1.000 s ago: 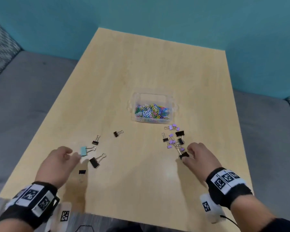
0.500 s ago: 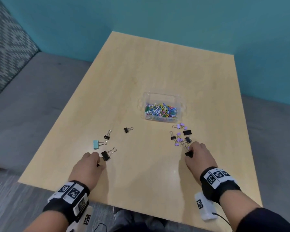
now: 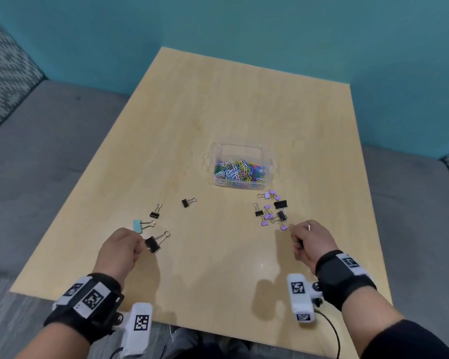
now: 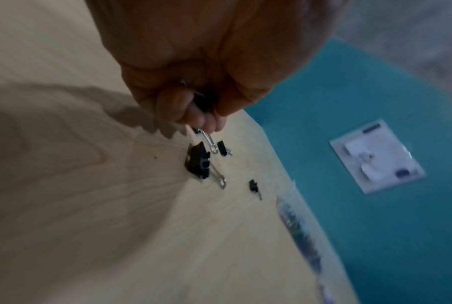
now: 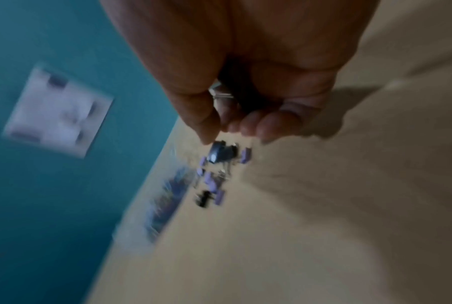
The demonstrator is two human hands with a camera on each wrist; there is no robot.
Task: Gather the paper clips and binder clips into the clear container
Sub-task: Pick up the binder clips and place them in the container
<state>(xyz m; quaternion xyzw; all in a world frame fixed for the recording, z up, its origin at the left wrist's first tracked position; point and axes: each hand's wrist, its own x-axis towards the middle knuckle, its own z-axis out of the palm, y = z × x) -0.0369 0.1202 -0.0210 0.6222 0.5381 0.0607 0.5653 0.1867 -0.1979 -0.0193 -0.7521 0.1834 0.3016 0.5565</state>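
Holding paper clips (image 3: pixel 240 170): clear container (image 3: pixel 245 147) | left hand (image 3: pixel 119 248), right hand (image 3: pixel 313 242): each grasping a binder clip

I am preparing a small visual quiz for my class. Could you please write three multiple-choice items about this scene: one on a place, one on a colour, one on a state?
1. Where is the light blue binder clip?
A. On the floor
B. On the table, just ahead of the left hand
C. On the grey seat

2. Besides black, what colour are the clustered clips ahead of the right hand?
A. Purple
B. Red
C. Yellow

3. What is the left hand doing?
A. Lying flat
B. Pinching a small black binder clip
C. Hanging empty beside the table

Key: 1 B, since the head view shows it on the wood by the left fingers. 2 A, as the small clips there are purple. 3 B, as the left wrist view shows fingers curled round the clip.
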